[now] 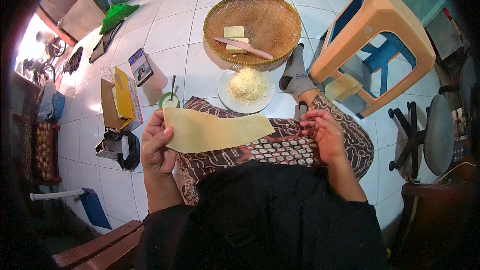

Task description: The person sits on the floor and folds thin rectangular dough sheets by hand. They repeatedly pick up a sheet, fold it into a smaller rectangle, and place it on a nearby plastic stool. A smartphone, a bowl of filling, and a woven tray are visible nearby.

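My left hand point(156, 145) holds a thin, pale yellow pastry sheet point(215, 131) by its left end; the sheet stretches to the right over my patterned lap. My right hand point(325, 134) hovers just right of the sheet with fingers curled together, and I cannot see anything held in it. Ahead on the floor sits a white plate point(227, 101) of grated cheese point(247, 85). Beyond it a round woven tray point(270, 20) holds yellow blocks point(235, 37) and a pink knife point(245, 48).
A small green bowl with a spoon point(170, 99), a phone point(140, 66) and a yellow box point(125, 99) lie to the left on the white tiles. A black bag point(131, 151) is near my left elbow. An orange plastic stool point(377, 40) stands on the right.
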`<move>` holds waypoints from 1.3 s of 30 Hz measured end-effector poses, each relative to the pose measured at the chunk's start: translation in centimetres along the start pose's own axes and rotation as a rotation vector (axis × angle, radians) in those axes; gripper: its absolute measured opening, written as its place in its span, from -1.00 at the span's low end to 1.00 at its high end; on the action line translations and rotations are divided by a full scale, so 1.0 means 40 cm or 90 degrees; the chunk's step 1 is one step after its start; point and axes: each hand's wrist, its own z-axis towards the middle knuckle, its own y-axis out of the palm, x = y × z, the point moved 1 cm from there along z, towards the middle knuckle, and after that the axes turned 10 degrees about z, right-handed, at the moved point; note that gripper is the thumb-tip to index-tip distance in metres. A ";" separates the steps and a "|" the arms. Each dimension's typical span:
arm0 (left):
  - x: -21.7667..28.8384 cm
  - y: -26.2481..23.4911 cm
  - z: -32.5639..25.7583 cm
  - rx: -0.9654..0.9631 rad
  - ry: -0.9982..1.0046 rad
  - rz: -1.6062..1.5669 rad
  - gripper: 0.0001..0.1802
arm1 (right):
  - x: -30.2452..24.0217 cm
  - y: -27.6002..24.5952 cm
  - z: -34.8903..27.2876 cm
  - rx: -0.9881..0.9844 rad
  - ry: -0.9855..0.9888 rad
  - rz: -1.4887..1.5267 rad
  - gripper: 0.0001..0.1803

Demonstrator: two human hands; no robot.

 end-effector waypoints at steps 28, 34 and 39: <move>-0.258 0.193 -0.036 -0.172 0.172 0.575 -0.54 | 0.133 0.176 0.037 -0.159 0.082 -0.017 -0.90; -0.264 0.182 -0.036 -0.168 0.145 0.566 -0.54 | 0.145 0.175 0.043 -0.224 -0.041 -0.216 -0.94; -0.259 0.188 -0.032 -0.188 0.182 0.609 -0.54 | 0.141 0.167 0.042 -0.205 -0.060 -0.247 -0.90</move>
